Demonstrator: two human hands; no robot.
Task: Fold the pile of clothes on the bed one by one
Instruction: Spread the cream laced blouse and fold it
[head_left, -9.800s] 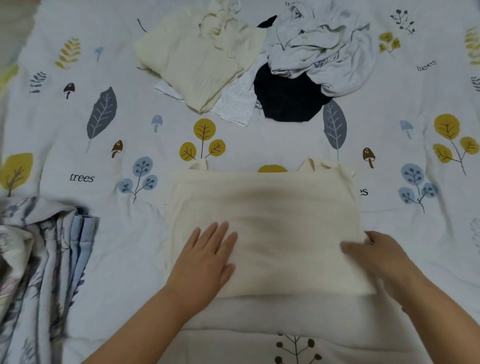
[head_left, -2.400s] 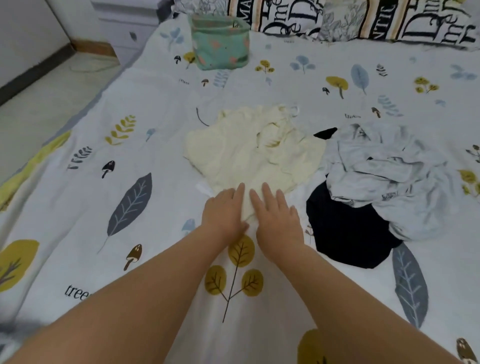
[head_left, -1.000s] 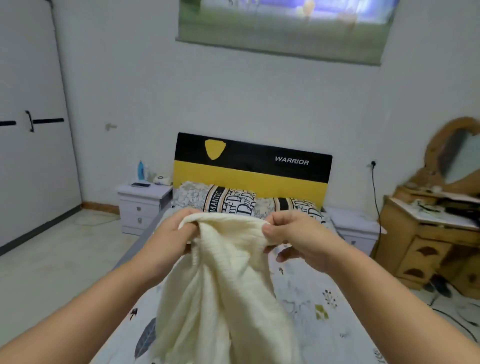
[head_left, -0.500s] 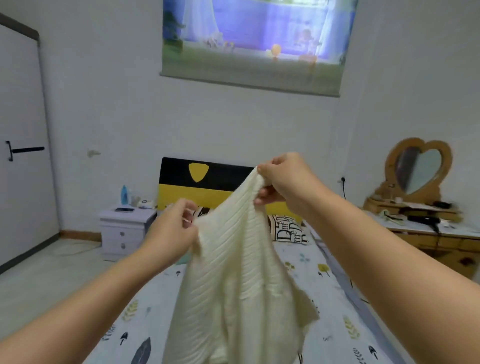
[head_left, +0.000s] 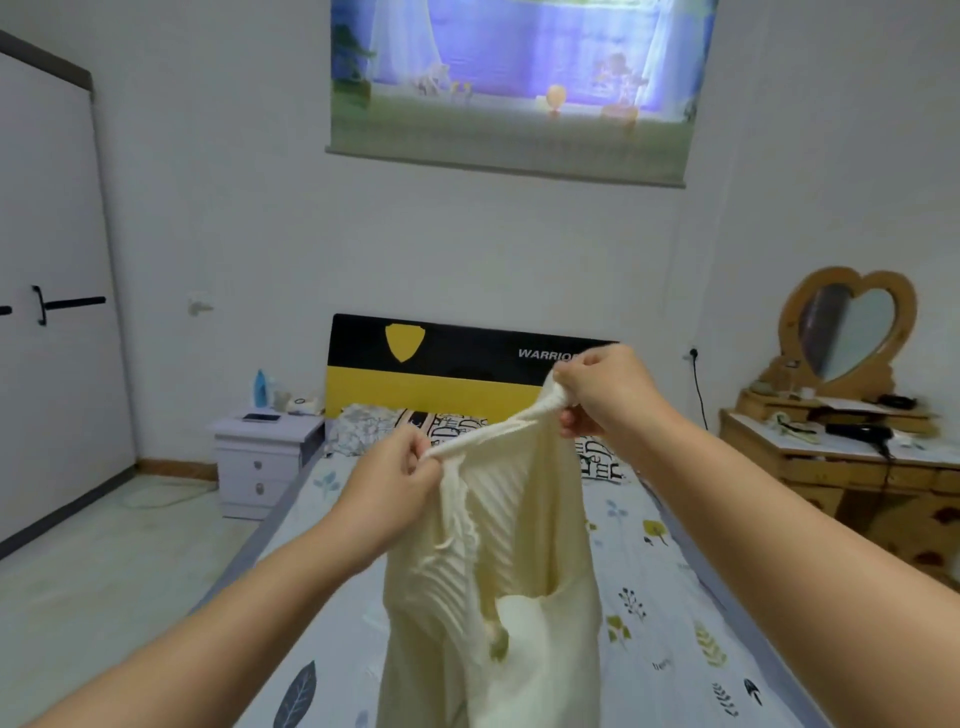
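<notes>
A cream ribbed knit garment (head_left: 498, 582) hangs in the air above the bed (head_left: 639, 613). My left hand (head_left: 395, 483) pinches its top edge at the lower left. Up and to the right, my right hand (head_left: 597, 395) grips the same edge, so the edge stretches in a slanted line between them. The cloth falls in long folds past the bottom of the frame. The pile of other clothes is hidden behind the hanging garment or out of view.
The bed has a leaf-print sheet, patterned pillows (head_left: 452, 426) and a black and yellow headboard (head_left: 441, 364). A white nightstand (head_left: 260, 457) stands at the left, a wooden dressing table (head_left: 852, 457) with a heart mirror at the right. Wardrobe doors (head_left: 47, 291) line the left wall.
My hands have drawn apart along the garment's top edge, pulling it into a taut line. The left hand now sits lower and the garment hangs more spread out.
</notes>
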